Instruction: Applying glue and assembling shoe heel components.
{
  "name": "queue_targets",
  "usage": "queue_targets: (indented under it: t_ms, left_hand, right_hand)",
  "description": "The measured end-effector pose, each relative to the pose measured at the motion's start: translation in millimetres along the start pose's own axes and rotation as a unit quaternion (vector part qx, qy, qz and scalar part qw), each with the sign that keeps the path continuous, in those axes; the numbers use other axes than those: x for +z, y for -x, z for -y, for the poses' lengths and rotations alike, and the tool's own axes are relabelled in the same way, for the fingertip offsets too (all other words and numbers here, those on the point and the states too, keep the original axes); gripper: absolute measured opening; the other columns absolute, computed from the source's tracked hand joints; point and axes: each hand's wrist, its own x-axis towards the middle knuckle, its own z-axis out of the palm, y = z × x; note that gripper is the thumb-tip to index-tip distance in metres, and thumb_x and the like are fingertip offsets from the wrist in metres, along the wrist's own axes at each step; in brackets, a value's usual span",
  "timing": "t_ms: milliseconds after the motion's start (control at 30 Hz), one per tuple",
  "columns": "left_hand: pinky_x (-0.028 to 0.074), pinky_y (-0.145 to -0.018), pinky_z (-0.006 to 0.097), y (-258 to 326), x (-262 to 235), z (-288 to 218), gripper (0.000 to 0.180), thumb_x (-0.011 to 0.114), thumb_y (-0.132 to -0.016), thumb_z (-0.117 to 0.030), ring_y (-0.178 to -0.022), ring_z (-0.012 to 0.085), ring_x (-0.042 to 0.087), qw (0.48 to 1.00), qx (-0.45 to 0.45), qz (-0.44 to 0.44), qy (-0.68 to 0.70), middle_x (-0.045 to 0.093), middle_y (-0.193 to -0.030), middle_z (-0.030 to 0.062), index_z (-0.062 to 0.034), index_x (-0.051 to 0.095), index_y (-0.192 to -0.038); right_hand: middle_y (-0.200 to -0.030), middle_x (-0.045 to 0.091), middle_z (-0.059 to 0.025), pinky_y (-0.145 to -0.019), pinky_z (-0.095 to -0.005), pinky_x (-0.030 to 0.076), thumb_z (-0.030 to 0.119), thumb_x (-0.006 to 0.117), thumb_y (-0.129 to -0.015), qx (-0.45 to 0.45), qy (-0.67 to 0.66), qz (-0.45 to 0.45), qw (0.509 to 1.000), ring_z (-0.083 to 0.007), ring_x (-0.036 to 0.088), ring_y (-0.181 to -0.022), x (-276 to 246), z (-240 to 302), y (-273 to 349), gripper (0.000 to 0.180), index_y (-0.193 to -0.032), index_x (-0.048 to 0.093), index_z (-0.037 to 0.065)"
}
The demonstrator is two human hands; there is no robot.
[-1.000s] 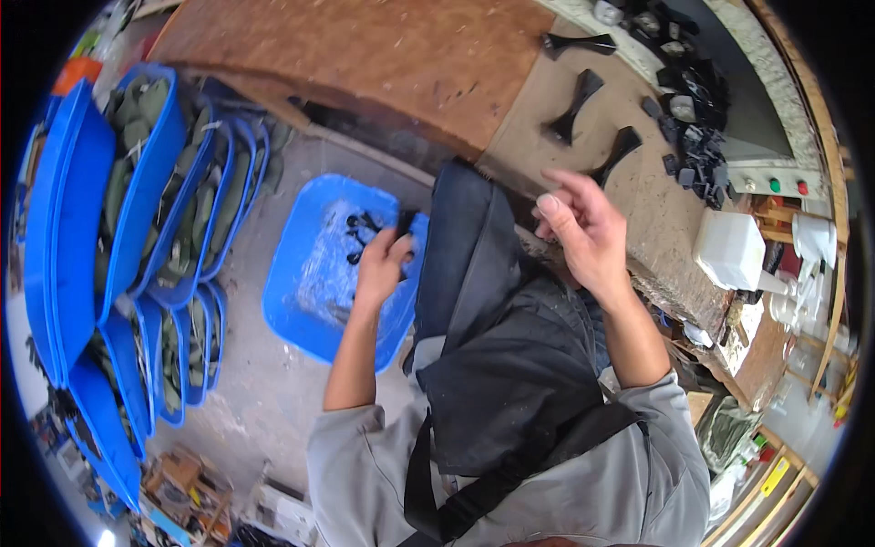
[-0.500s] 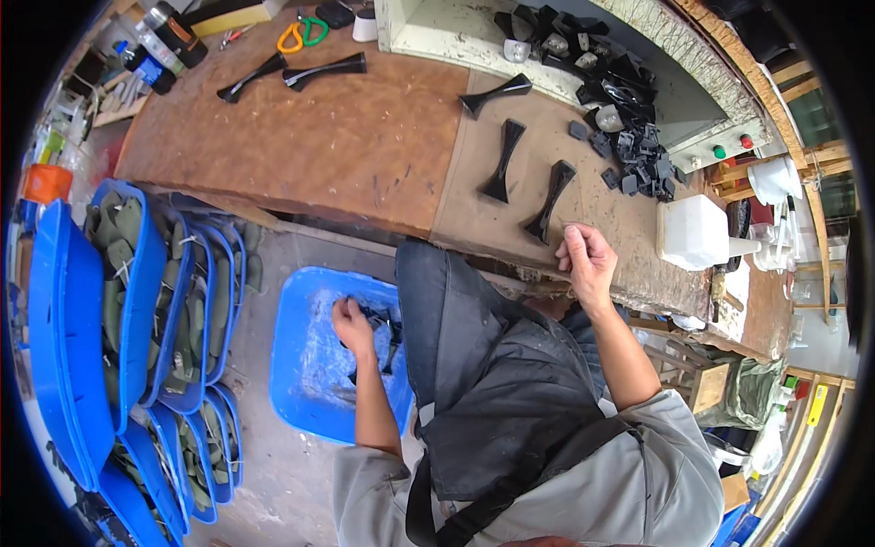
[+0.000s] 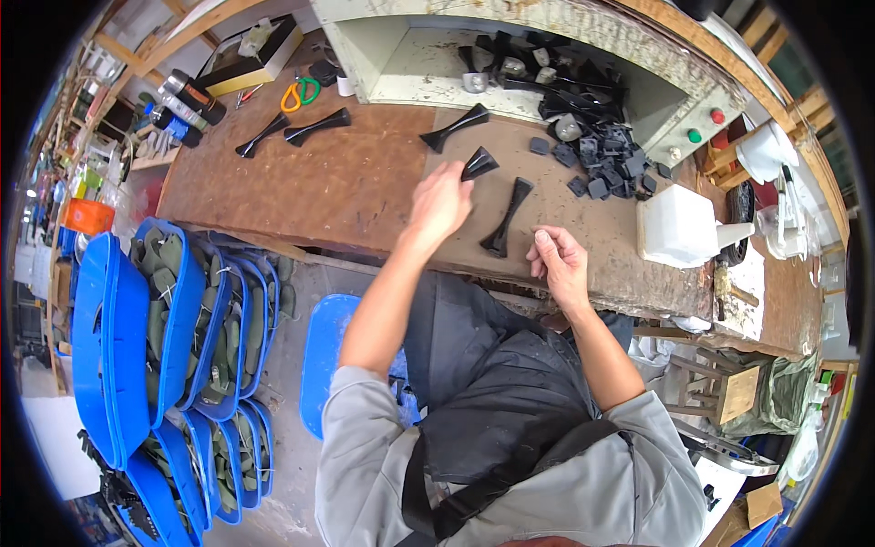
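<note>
My left hand (image 3: 438,202) reaches over the bench, its fingers closed round a black hourglass-shaped piece (image 3: 479,164). One flared end sticks out past the fingers; the hand hides the rest. Another such piece (image 3: 456,128) lies just beyond it, and a third (image 3: 508,217) lies between my two hands. Over the bench's near edge is my right hand (image 3: 558,260), fingers curled and thumb against the forefinger; whether anything is inside, I cannot see. Two more black pieces (image 3: 262,135) (image 3: 317,127) rest at the far left of the bench.
A pale open-fronted box (image 3: 401,68) at the back holds a pile of black pieces (image 3: 583,100), with small black squares (image 3: 611,164) spilling forward. A white container (image 3: 676,226) stands at right. Blue bins (image 3: 109,346) line the left; a blue tub (image 3: 326,351) sits below my left arm.
My left hand has risen from the blue tub to the bench and closed on the middle black piece. My right hand stays near the bench edge. The view has shifted.
</note>
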Motion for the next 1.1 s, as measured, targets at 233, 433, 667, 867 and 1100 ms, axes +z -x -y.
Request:
queue_targets:
  t_ms: [233, 433, 667, 867, 1100]
  left_hand:
    - [0.047, -0.065, 0.035, 81.0, -106.0, -102.0, 0.034, 0.067, -0.082, -0.022, -0.072, 0.0239, 0.06, 0.939, 0.322, -0.015, -0.121, 0.059, -0.084, 0.0099, -0.0015, 0.062, -0.108]
    - [0.047, -0.066, 0.031, 101.8, -119.1, -138.5, 0.033, 0.065, -0.079, -0.017, -0.07, 0.0168, 0.057, 0.856, 0.436, -0.096, -0.261, 0.059, -0.089, 0.0069, 0.0013, 0.066, -0.107]
    - [0.045, -0.057, 0.03, 108.4, -115.7, -157.3, 0.036, 0.069, -0.077, -0.015, -0.063, 0.0179, 0.055, 0.894, 0.416, -0.051, -0.158, 0.058, -0.085, 0.0095, 0.0055, 0.063, -0.106]
    - [0.045, -0.052, 0.035, 114.7, -105.9, -165.4, 0.035, 0.074, -0.079, -0.013, -0.06, 0.0269, 0.058, 0.961, 0.276, 0.0, 0.016, 0.059, -0.079, 0.0124, 0.0049, 0.061, -0.107]
    - [0.043, -0.052, 0.029, 120.6, -126.4, -154.5, 0.024, 0.067, -0.09, -0.015, -0.058, 0.0213, 0.057, 0.932, -0.006, 0.216, 0.291, 0.061, -0.076, 0.0118, 0.0007, 0.062, -0.107]
  right_hand:
    - [-0.084, 0.065, -0.0094, -0.056, -0.0246, 0.051, 0.034, 0.05, -0.1, 0.012, -0.236, 0.331, 0.913, -0.0157, 0.066, -0.067, -14.8, 94.8, 21.4, 0.05, -0.136, 0.046, -0.001]
    - [-0.086, 0.068, -0.0152, -0.058, -0.0285, 0.057, 0.03, 0.05, -0.1, -0.024, -0.25, 0.458, 0.853, -0.0192, 0.068, -0.064, -17.5, 104.9, 36.0, 0.047, -0.133, 0.048, -0.004]
    - [-0.077, 0.065, -0.0126, -0.053, -0.0293, 0.058, 0.025, 0.051, -0.1, -0.036, -0.305, 0.366, 0.879, -0.0199, 0.068, -0.06, -17.3, 127.1, 73.4, 0.038, -0.121, 0.051, -0.006]
    - [-0.07, 0.063, -0.0111, -0.044, -0.0273, 0.056, 0.025, 0.053, -0.1, 0.037, -0.31, 0.362, 0.878, -0.0171, 0.065, -0.052, -22.1, 135.9, 68.1, 0.037, -0.12, 0.052, -0.006]
    - [-0.065, 0.061, -0.0099, -0.034, -0.0227, 0.049, 0.033, 0.051, -0.1, 0.149, -0.335, 0.36, 0.858, -0.0138, 0.061, -0.046, -2.9, 141.9, 57.1, 0.038, -0.106, 0.055, -0.005]
